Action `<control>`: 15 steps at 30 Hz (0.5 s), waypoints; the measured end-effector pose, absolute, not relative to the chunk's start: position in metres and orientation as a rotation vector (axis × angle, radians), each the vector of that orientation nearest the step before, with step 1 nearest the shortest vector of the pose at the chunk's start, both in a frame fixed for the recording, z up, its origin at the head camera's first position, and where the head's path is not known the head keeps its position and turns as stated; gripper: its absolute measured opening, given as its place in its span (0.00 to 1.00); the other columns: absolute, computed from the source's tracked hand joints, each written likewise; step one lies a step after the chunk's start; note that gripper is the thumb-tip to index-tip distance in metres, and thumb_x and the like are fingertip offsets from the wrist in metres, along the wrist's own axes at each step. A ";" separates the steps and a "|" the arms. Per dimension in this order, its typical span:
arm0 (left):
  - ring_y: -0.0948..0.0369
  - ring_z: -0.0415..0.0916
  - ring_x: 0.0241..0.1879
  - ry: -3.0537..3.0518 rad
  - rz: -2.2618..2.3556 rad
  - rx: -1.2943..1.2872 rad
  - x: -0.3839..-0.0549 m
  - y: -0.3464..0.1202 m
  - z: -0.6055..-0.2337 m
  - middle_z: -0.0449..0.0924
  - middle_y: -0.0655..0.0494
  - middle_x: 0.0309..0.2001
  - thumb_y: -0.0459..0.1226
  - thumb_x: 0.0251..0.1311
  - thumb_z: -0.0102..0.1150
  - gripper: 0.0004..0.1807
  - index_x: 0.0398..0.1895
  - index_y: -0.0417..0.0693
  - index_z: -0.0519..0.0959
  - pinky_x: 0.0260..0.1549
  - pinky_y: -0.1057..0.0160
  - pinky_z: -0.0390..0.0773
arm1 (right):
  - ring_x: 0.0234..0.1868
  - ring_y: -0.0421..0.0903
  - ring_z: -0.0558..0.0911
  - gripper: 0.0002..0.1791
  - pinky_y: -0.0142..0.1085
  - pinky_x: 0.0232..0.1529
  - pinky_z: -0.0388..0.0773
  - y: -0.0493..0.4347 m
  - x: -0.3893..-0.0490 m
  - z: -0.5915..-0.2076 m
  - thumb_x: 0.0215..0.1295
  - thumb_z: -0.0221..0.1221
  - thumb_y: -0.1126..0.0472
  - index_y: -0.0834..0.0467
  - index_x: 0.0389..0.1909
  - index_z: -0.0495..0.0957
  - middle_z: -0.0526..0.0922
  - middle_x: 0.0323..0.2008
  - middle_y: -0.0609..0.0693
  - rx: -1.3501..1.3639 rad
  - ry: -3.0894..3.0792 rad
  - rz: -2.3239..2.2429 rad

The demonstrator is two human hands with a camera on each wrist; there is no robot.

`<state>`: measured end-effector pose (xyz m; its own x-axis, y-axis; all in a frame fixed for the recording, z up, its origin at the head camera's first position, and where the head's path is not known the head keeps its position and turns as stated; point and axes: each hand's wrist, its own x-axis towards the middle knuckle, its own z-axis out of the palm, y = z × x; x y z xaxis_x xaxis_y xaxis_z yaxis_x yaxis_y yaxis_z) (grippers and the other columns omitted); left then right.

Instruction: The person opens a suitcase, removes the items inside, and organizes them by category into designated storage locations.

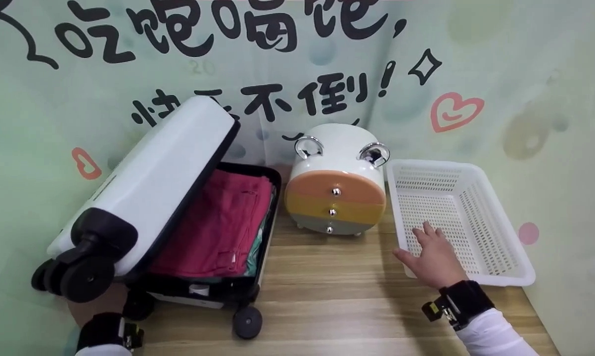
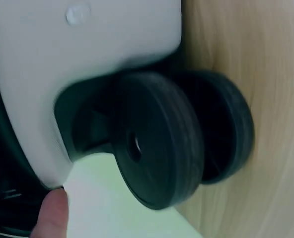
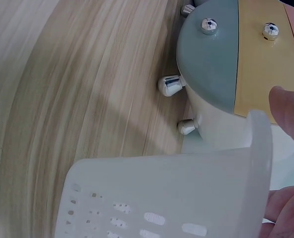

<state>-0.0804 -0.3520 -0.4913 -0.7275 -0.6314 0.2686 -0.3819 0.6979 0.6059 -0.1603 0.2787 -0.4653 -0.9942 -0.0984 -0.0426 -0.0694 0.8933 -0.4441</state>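
Left hand point(image 1: 95, 302): located at the lower end of the lid point(image 1: 178, 158), largely hidden by a wheel point(image 1: 90, 278); the left wrist view shows one fingertip point(image 2: 55, 208) against the shell's edge. Whether the fingers grip cannot be determined.

Right hand point(image 1: 435, 258): clear of the left, fingers spread, holding nothing, above the near corner of the white basket point(image 1: 433, 163).

The small drawer cabinet point(image 1: 334, 198) serves as reference. The suitcase point(image 1: 154, 188) lies to its left, lid partly raised, with folded red clothing point(image 1: 213, 222) inside. The basket is just to its right. All stand on the bench point(image 1: 322, 301), before a printed backdrop point(image 1: 549, 128).

Judgement: the step in hand appears to be handling the lid. The next move calls for a secure hold on it, keeping fingers clear of the closing edge.
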 end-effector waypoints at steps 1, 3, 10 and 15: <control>0.37 0.75 0.43 -2.426 -0.781 0.833 -0.081 -0.353 -0.489 0.80 0.32 0.44 0.28 0.51 0.58 0.12 0.40 0.33 0.77 0.47 0.37 0.72 | 0.74 0.81 0.43 0.54 0.71 0.70 0.41 0.278 -0.160 -0.465 0.67 0.58 0.30 0.72 0.73 0.61 0.47 0.76 0.76 -0.133 2.993 -0.701; 0.40 0.74 0.50 -2.348 -0.918 0.923 -0.082 -0.353 -0.483 0.79 0.34 0.51 0.29 0.55 0.55 0.17 0.50 0.34 0.76 0.55 0.40 0.70 | 0.74 0.81 0.43 0.55 0.72 0.70 0.41 0.278 -0.160 -0.466 0.66 0.57 0.28 0.72 0.73 0.61 0.47 0.76 0.76 -0.130 2.993 -0.704; 0.35 0.71 0.60 -2.273 -1.096 1.129 -0.088 -0.368 -0.476 0.74 0.30 0.62 0.53 0.73 0.44 0.33 0.65 0.33 0.69 0.60 0.39 0.67 | 0.73 0.82 0.44 0.56 0.71 0.71 0.41 0.278 -0.159 -0.467 0.66 0.55 0.27 0.72 0.73 0.62 0.48 0.75 0.77 -0.142 3.008 -0.692; 0.29 0.68 0.60 -2.314 -1.084 1.167 -0.090 -0.375 -0.475 0.70 0.23 0.62 0.57 0.73 0.41 0.41 0.68 0.25 0.63 0.60 0.35 0.65 | 0.73 0.82 0.43 0.57 0.71 0.71 0.41 0.277 -0.160 -0.467 0.65 0.54 0.25 0.72 0.73 0.61 0.47 0.76 0.76 -0.140 3.003 -0.693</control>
<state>-0.0896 -0.3748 -0.4750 -0.6095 -0.7916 -0.0433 -0.5399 0.3745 0.7539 -0.1600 0.2771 -0.4675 -0.9943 -0.1008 -0.0347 -0.0754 0.8949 -0.4398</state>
